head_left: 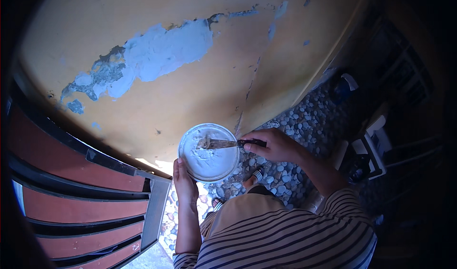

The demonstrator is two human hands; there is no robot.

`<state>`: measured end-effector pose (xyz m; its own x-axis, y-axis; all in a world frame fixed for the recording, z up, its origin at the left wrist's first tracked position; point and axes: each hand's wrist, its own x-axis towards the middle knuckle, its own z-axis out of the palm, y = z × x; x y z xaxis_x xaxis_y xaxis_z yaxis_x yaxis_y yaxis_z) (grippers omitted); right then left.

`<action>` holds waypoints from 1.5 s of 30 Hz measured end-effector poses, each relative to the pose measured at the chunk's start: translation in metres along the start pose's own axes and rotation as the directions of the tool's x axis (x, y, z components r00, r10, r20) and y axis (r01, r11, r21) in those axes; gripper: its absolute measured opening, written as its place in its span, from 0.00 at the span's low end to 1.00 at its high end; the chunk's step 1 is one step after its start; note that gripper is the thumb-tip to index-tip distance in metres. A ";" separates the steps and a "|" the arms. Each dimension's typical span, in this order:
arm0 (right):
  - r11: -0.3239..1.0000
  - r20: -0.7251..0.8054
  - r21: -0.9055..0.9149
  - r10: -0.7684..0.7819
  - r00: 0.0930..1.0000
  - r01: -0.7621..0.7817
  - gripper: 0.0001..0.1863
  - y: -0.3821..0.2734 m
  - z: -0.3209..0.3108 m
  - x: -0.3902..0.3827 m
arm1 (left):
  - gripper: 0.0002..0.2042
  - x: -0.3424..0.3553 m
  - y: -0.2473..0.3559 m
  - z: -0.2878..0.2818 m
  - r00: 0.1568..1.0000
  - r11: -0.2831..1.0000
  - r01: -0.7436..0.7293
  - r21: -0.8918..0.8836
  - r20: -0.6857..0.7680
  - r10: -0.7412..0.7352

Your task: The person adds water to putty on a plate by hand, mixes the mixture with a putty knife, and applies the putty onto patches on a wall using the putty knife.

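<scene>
My left hand (184,181) grips the near rim of a round white container (209,152) filled with white paste, holding it up in front of me. My right hand (276,144) holds the dark handle of a putty knife (223,144) whose flat blade lies across the paste, smeared with it. Straight ahead is a yellow wall (200,78) with a long patch of pale blue-white filler (152,54) where the paint has peeled.
A red slatted gate with a dark metal frame (85,193) stands at the left. The floor is pebble-patterned (304,126). Dark objects and white containers (366,150) sit in shadow at the right. My feet in sandals (252,178) show below the container.
</scene>
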<state>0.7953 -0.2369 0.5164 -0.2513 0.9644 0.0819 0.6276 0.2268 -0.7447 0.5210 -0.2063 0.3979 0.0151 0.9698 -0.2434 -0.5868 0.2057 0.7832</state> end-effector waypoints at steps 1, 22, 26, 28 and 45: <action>0.991 -0.018 -0.126 -0.056 0.998 0.054 0.17 0.000 -0.002 -0.003 | 0.15 0.002 -0.001 0.005 1.000 1.000 0.014 -0.009 -0.007 -0.014; 0.584 0.202 0.718 0.347 0.916 -0.380 0.21 0.141 -0.129 -0.041 | 0.17 0.031 -0.069 0.163 1.000 0.999 0.029 0.032 -0.002 -0.029; 0.513 0.252 0.780 0.268 0.930 -0.359 0.22 0.185 -0.170 -0.042 | 0.17 0.044 -0.092 0.214 0.999 0.999 0.020 0.037 0.038 -0.022; 0.444 0.287 0.815 0.247 0.925 -0.372 0.22 0.204 -0.192 -0.044 | 0.16 0.053 -0.106 0.244 0.999 1.000 -0.002 0.000 0.037 0.002; 0.798 0.056 0.545 0.273 0.960 -0.259 0.16 0.266 -0.310 -0.029 | 0.16 0.080 -0.160 0.356 0.999 0.999 -0.043 0.021 -0.007 0.043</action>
<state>1.1980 -0.1623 0.5208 -0.1106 0.9806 -0.1618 0.1640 -0.1425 -0.9761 0.9045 -0.1154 0.4570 -0.0165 0.9768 -0.2134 -0.5696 0.1662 0.8049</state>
